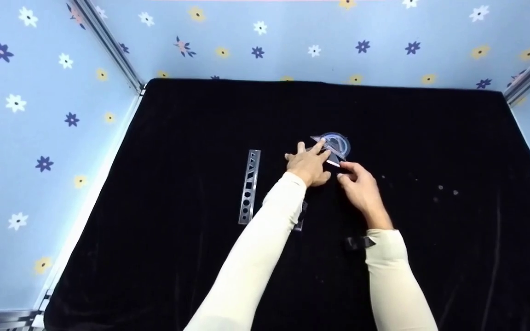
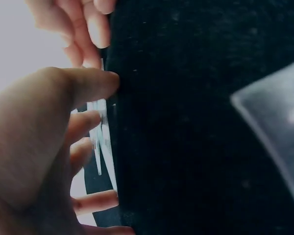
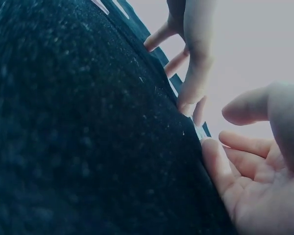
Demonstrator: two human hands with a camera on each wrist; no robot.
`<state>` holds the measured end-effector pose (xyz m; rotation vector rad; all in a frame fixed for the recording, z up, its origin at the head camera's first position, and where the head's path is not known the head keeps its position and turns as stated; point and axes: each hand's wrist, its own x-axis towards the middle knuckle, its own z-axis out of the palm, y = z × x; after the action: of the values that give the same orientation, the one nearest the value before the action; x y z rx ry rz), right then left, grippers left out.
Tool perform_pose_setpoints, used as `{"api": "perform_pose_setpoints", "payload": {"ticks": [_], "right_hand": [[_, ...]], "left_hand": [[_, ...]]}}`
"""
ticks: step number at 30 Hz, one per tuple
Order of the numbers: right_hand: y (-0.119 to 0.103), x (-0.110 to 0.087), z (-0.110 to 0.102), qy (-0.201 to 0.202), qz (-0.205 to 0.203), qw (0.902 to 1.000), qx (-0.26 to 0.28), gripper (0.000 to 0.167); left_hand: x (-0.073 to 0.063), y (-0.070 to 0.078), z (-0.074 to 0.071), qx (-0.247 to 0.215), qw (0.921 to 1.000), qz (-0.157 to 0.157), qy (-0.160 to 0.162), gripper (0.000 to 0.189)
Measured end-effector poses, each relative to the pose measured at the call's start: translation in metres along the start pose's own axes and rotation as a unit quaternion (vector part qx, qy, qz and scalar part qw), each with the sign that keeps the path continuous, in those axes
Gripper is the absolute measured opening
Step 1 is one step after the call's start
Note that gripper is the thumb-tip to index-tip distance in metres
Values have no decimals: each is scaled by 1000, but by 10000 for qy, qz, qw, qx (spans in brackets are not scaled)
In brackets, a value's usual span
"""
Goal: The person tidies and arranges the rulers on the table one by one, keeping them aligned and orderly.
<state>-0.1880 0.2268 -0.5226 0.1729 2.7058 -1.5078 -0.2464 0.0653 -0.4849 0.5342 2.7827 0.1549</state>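
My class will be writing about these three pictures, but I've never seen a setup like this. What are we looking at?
There is no machine here: a person works with a bare left hand and right hand. The wide picture comes from a camera worn on the head, looking down. The other two come from wrist cameras, so each shows its own hand close up.

On the dark cloth lies a ruler with shapes cut out of it. Farther right is a clear protractor, with a flat piece beside or under it that is hard to make out. The left hand's spread fingers rest on these; the right hand's fingertips are at their near corner. Neither hand appears to grip anything.
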Motion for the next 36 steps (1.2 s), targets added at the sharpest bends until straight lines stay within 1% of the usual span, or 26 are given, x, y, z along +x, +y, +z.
{"api": "perform_pose_setpoints", "payload": {"ticks": [4,7,13,16,20,26,32,36], "right_hand": [[2,0,0,32,5,9997,224,40],[3,0,0,51,7,9991,412,37],[5,2,0,24,27,9974,717,36],[6,2,0,38,38,9970,766,35],[5,2,1,37,41,9970,774,35],[5,2,1,-14,58,9970,769,35],[4,2,0,-32,116,9959,892,35],[4,1,1,-52,142,9955,940,36]], "left_hand": [[1,1,5,143,9998,64,81,69],[1,1,7,160,9997,135,156,69],[-4,-3,11,-101,9991,265,320,70],[-8,-5,13,-216,9984,305,427,71],[-10,-8,16,-257,9980,271,509,75],[-12,-8,19,-343,9980,201,482,74],[-13,-9,18,-408,9976,245,507,72],[-13,-8,19,-467,9980,220,368,72]]}}
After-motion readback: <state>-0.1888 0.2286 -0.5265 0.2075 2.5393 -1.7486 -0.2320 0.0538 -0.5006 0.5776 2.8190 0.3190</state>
